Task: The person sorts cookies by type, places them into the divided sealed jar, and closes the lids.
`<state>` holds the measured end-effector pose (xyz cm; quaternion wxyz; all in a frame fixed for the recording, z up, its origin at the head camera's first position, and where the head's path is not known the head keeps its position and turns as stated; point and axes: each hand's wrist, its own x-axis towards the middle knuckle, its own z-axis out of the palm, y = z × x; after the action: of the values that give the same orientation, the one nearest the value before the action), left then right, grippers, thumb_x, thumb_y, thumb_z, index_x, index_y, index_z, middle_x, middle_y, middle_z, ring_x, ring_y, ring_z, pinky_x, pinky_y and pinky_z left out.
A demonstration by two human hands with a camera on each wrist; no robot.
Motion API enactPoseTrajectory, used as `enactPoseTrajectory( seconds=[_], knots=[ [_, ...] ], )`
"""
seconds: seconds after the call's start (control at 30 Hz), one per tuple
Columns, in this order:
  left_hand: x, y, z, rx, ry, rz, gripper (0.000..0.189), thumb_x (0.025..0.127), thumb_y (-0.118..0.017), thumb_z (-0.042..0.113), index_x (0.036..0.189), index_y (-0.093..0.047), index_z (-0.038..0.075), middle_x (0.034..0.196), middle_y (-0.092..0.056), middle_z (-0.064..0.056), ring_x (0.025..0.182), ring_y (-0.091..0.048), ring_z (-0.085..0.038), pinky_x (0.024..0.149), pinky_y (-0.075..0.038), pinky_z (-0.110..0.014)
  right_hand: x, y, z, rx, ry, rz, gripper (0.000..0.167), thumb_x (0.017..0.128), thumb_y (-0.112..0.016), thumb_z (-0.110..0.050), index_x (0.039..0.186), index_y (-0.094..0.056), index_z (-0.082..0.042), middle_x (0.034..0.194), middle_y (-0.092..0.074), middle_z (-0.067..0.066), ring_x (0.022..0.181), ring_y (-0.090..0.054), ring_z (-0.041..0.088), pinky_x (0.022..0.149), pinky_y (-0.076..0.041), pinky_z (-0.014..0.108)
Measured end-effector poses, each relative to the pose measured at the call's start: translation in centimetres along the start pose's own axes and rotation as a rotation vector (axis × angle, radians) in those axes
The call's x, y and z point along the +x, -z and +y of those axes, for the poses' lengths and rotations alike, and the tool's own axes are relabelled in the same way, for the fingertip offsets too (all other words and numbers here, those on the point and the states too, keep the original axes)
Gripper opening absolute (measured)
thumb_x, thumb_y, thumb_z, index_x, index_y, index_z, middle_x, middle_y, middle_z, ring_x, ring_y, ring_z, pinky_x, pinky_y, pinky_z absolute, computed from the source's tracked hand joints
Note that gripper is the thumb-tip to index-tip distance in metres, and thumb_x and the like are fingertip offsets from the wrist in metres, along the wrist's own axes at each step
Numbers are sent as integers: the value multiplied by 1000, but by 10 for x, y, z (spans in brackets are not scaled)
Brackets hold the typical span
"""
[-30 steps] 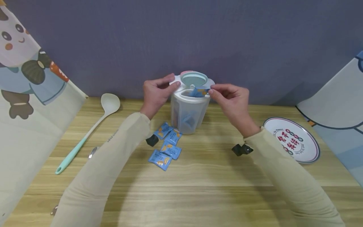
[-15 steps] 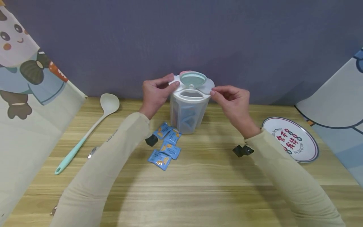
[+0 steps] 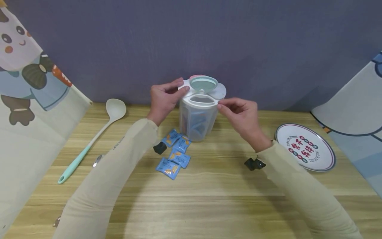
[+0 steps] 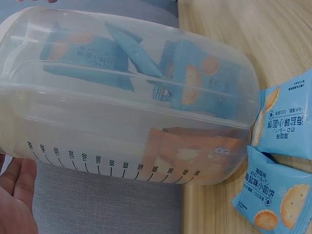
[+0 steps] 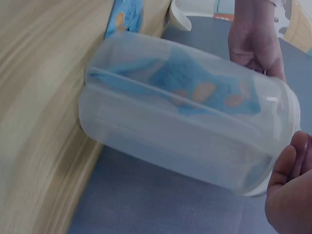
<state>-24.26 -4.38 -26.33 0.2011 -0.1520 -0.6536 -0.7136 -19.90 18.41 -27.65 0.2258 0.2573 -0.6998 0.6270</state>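
A see-through tub (image 3: 195, 124) stands upright on the wooden desk (image 3: 209, 199), right between the two hands. The left hand (image 3: 165, 96) holds the white lid (image 3: 220, 90) on its left side, with the thumb on top. The fingers are bent and the hand is only a little way apart, because the lid is in its grip. The right hand (image 3: 241, 114) is on the other side of the tub. Its thumb and first finger are close together and pinch the front right edge of the lid.

A round green flap (image 3: 204, 84) is tipped up on top of the lid, and in front of it you can see a hole. A bit of a pink flap (image 3: 196, 76) peeks out behind it.

Inside the tub, below both hands, there are blue packets (image 4: 85, 56). An orange packet (image 4: 195, 153) sits in another part of the tub.

Four more blue packs (image 3: 180, 157) lie on the desk by the foot of the tub, lower than the left hand and just beside its wrist. A long ladle (image 3: 87, 148) lies far to the left. A white plate (image 3: 305, 147) is on the right, near the right sleeve (image 3: 307, 189).
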Motion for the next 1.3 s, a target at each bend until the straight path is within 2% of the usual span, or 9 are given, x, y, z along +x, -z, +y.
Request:
enactPoseTrajectory(
  seconds=[0.17, 0.3, 0.4, 0.53, 0.7, 1.03, 1.3],
  knots=[
    [0, 0, 0, 0, -6, -3, 28, 74, -78, 1, 96, -68, -13, 104, -66, -19, 100, -65, -20, 86, -52, -29, -10, -7, 2, 46, 20, -57, 8, 77, -69, 14, 84, -70, 10, 78, -69, 8, 63, -60, 10, 54, -49, 18],
    [0, 0, -1, 12, -6, -4, 29, 74, -79, 3, 96, -68, -12, 104, -67, -18, 100, -65, -19, 85, -52, -28, -19, -13, 8, 67, 44, -110, 13, 77, -71, 11, 82, -74, 0, 77, -69, 13, 61, -60, 8, 52, -49, 18],
    [0, 1, -1, 21, -10, -7, 29, 75, -79, 4, 96, -68, -12, 105, -67, -18, 100, -65, -18, 85, -52, -28, -25, -17, 13, 77, 55, -148, 9, 78, -71, 8, 82, -73, 0, 76, -68, 15, 61, -60, 8, 52, -49, 18],
    [0, 1, -1, 26, -19, -12, 28, 75, -79, 4, 96, -68, -12, 105, -67, -17, 100, -65, -18, 85, -52, -28, -34, -22, 19, 75, 47, -200, 5, 78, -70, 11, 82, -69, 9, 77, -68, 17, 63, -61, 10, 53, -49, 19],
    [0, 2, -1, 30, -33, -16, 28, 76, -78, 4, 96, -68, -12, 106, -66, -18, 100, -65, -18, 87, -51, -31, -46, -29, 27, 15, 6, -292, 7, 76, -69, 14, 82, -68, 10, 73, -67, 15, 62, -59, 10, 54, -49, 21],
    [0, 2, -2, 41, -48, -17, 28, 77, -78, 5, 97, -68, -11, 106, -66, -17, 101, -65, -17, 86, -52, -29, -69, -41, 43, -111, -141, -439, 7, 78, -73, 5, 84, -72, 3, 75, -69, 5, 65, -62, 14, 58, -54, 27],
    [1, 2, -3, 23, -12, -12, 28, 75, -79, 5, 96, -69, -11, 106, -67, -16, 102, -64, -17, 90, -50, -36, -79, -48, 54, -170, -127, -538, 10, 74, -76, 7, 83, -71, 5, 76, -69, 6, 63, -61, 12, 57, -54, 27]
  ],
)
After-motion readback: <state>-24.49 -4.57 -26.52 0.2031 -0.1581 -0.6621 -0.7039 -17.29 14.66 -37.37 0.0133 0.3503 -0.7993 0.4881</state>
